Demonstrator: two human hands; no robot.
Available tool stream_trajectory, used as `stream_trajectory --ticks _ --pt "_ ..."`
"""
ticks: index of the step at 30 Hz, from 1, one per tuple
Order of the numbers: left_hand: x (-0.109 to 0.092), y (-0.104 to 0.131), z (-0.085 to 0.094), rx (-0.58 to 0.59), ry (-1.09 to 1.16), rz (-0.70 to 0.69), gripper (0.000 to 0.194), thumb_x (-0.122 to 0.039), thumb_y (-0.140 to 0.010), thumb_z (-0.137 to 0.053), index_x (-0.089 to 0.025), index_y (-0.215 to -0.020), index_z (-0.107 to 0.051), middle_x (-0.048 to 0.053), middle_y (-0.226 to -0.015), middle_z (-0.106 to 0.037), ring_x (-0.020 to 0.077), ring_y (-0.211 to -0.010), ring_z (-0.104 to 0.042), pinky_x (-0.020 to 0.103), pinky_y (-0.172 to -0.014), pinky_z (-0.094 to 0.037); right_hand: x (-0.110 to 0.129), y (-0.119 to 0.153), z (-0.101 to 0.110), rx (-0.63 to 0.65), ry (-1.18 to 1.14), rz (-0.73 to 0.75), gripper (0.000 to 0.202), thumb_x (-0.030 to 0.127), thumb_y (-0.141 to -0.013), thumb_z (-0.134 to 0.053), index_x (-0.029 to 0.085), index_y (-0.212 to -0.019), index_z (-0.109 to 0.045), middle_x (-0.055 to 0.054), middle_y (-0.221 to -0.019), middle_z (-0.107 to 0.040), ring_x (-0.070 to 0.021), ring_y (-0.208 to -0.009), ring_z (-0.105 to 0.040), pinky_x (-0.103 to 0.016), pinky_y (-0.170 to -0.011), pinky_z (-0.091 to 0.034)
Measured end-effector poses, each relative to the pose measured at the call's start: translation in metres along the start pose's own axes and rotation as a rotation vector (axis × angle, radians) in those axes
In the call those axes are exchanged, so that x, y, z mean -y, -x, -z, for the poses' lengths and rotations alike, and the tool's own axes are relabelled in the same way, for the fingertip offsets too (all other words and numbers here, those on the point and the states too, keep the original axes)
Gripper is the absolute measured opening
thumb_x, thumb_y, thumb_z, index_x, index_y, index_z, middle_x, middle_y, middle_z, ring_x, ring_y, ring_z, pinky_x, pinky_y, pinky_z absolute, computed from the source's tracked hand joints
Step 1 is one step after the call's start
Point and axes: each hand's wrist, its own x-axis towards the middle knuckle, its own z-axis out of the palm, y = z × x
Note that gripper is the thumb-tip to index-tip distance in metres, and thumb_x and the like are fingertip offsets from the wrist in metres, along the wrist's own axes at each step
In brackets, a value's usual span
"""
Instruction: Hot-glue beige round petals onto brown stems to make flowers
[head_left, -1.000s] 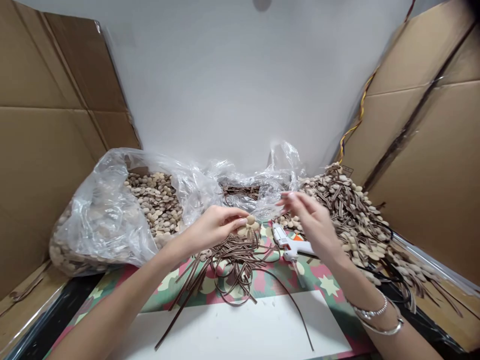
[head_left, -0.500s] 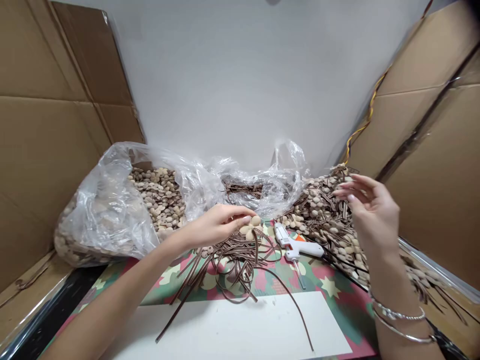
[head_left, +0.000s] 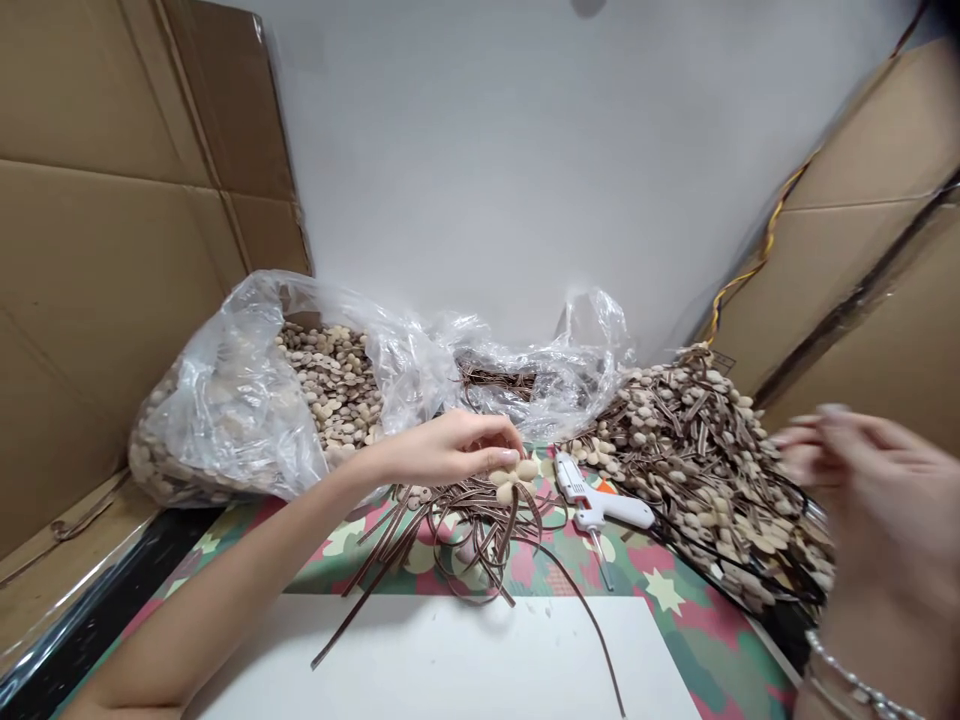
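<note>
Cream felt-like flower (head_left: 514, 482), rounded petals, held just above the middle of the table, over the near heap of brown strips (head_left: 466, 498). One strip hangs from its underside or lies directly behind it; I cannot tell which. My left hand (head_left: 454, 447) comes in from the left, palm down, thumb and fingertips closed on the flower's upper edge in a light pinch. My right hand (head_left: 885, 495) is off at the far right, blurred, fingers bent; whether it grips anything I cannot tell. Bracelets (head_left: 855, 680) at that wrist, near the lower corner.

Below the flower: strips in loose curls, several long ends reaching over a white board (head_left: 450, 660) at the near edge. Cloth (head_left: 679, 600) beneath, green and pink with pale stars. White glue gun (head_left: 598, 505) just right of the strips, nozzle end away from me, thin wire leg toward me. Between the gun and my right hand, a broad pile of flowers with strips (head_left: 690, 440).

Left side: clear plastic bag (head_left: 232, 400), its mouth open on loose cream pieces (head_left: 337, 385). Centre back: crumpled plastic (head_left: 585, 375) around a dark brown bundle (head_left: 499, 380). Cardboard (head_left: 82, 250) to the left, a grey wall (head_left: 525, 180) behind.
</note>
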Motion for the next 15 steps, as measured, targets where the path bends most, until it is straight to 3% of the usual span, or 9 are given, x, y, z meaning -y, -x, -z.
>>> stream_trajectory --ticks 2,4,6,9,15 --pt "0.003 -0.002 -0.002 -0.010 0.000 -0.012 0.026 -0.030 -0.090 -0.039 -0.016 -0.102 -0.058 0.004 -0.084 -0.061 0.0111 -0.069 -0.050 0.023 -0.060 -0.036 0.010 0.024 -0.037 0.382 -0.061 -0.220 0.022 0.036 -0.082 -0.057 0.022 -0.096 -0.064 -0.010 -0.095 -0.066 -0.0241 -0.078 -0.065 -0.039 -0.064 -0.055" --pt "0.006 -0.003 -0.005 -0.029 -0.003 -0.025 0.028 -0.031 -0.091 -0.039 -0.016 -0.103 -0.058 0.005 -0.087 -0.062 0.0126 -0.073 -0.053 0.024 -0.063 -0.038 0.018 0.050 -0.073 0.813 -0.099 -0.416 0.032 0.037 -0.083 -0.057 0.022 -0.111 -0.060 -0.010 -0.106 -0.065 -0.0230 -0.092 -0.063 -0.042 -0.081 -0.052" --pt "0.007 -0.004 -0.009 -0.046 -0.014 -0.039 0.028 -0.031 -0.090 -0.039 -0.015 -0.102 -0.058 0.006 -0.088 -0.064 0.0134 -0.075 -0.054 0.024 -0.065 -0.039 0.022 0.073 -0.101 1.058 -0.244 -0.492 0.040 0.036 -0.081 -0.060 0.022 -0.118 -0.055 -0.009 -0.108 -0.064 -0.0222 -0.101 -0.059 -0.042 -0.090 -0.046" --pt "0.004 -0.005 -0.013 -0.064 -0.041 -0.056 0.026 -0.029 -0.090 -0.039 -0.015 -0.101 -0.058 0.005 -0.085 -0.064 0.0130 -0.073 -0.055 0.024 -0.065 -0.039 0.026 0.094 -0.119 1.096 -0.342 -0.519 0.036 0.034 -0.080 -0.060 0.022 -0.114 -0.058 -0.006 -0.108 -0.064 -0.0201 -0.102 -0.059 -0.037 -0.090 -0.046" --pt "0.000 -0.005 -0.015 -0.068 -0.078 -0.057 0.026 -0.028 -0.091 -0.038 -0.014 -0.099 -0.058 0.005 -0.083 -0.063 0.0124 -0.071 -0.055 0.024 -0.063 -0.038 0.030 0.096 -0.120 1.073 -0.375 -0.545 0.028 0.034 -0.082 -0.058 0.019 -0.104 -0.065 -0.007 -0.102 -0.066 -0.0214 -0.097 -0.061 -0.037 -0.089 -0.047"
